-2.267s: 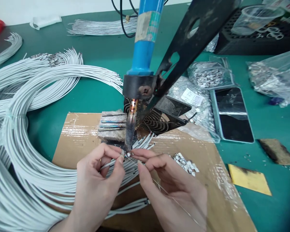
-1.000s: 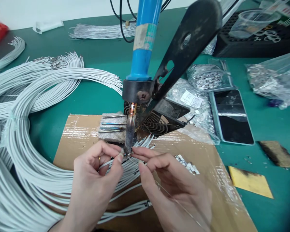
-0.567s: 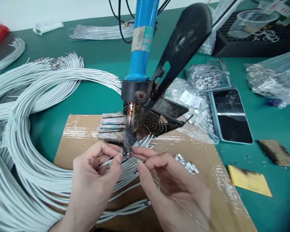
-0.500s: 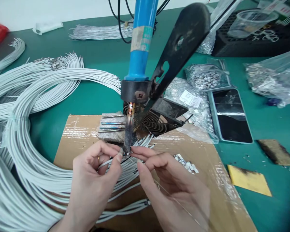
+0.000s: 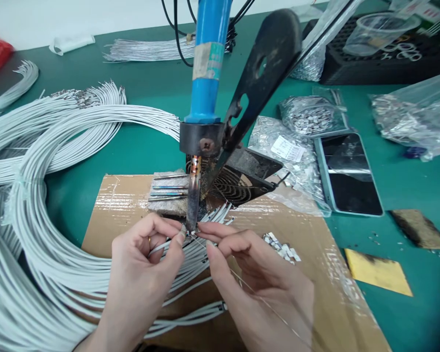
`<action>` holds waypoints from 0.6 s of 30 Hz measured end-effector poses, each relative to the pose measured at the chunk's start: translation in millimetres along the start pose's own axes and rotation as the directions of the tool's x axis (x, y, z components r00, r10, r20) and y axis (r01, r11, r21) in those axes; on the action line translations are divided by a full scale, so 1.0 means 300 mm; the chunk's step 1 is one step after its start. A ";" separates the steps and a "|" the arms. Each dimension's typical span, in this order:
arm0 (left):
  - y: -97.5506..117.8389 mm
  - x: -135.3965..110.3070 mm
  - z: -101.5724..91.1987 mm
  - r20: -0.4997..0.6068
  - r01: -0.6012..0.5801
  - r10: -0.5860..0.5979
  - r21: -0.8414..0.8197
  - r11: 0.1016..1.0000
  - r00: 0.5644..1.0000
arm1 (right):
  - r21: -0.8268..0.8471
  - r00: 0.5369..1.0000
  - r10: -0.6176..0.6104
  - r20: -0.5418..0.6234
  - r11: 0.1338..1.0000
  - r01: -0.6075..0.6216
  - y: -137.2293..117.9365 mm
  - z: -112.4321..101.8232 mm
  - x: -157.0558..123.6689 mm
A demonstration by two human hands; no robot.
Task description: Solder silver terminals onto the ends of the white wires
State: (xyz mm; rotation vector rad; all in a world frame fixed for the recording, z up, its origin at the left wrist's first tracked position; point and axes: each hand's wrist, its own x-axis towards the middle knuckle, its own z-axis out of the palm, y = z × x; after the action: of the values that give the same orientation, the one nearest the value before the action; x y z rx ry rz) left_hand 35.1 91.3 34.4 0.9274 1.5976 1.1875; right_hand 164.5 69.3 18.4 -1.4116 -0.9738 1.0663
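My left hand (image 5: 146, 269) pinches the end of a white cable (image 5: 159, 248) between thumb and forefinger, right beside the tip of a soldering iron. The blue-handled soldering iron (image 5: 207, 83) points down in a black clamp (image 5: 201, 138). Thin solder wire (image 5: 256, 292) runs through the closed fingers of my right hand (image 5: 256, 278), up to the iron's tip. A tiny white piece lies right under the tip, partly hidden by fingertips. Loose cable ends (image 5: 196, 264) lie under and between both hands.
Coiled white cables (image 5: 33, 195) fill the left. Small white pieces (image 5: 283, 248) lie on the cardboard (image 5: 322, 274). Behind the iron is a black fan (image 5: 234, 188). A phone (image 5: 349, 173), bags of small parts (image 5: 310, 117) and a yellow sponge (image 5: 379, 272) are to the right.
The soldering iron and its bracket have shifted slightly left, the upper part most. Both hands keep nearly the same place and grip at the tip.
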 end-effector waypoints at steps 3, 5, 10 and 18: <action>-0.002 0.001 -0.001 0.019 -0.014 0.014 0.002 1.000 1.000 | 0.001 1.000 -0.006 -0.008 1.000 0.006 0.004 0.000 -0.002; -0.003 0.000 -0.001 0.010 -0.013 0.013 -0.010 1.000 1.000 | 0.001 1.000 -0.009 -0.013 1.000 0.009 0.006 -0.001 -0.003; -0.008 0.000 -0.005 0.008 -0.027 0.027 -0.025 0.999 1.000 | -0.007 1.000 -0.023 -0.010 1.000 0.023 0.003 -0.003 -0.001; -0.009 0.000 -0.006 0.005 -0.022 0.022 -0.016 1.000 1.000 | -0.002 0.998 -0.054 0.020 0.999 0.054 0.007 -0.009 0.005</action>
State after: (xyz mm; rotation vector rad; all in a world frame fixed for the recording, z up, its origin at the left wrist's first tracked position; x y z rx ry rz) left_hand 33.3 90.2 32.0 0.9391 1.5751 1.2102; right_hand 167.6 69.8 16.4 -1.3714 -1.0227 1.0415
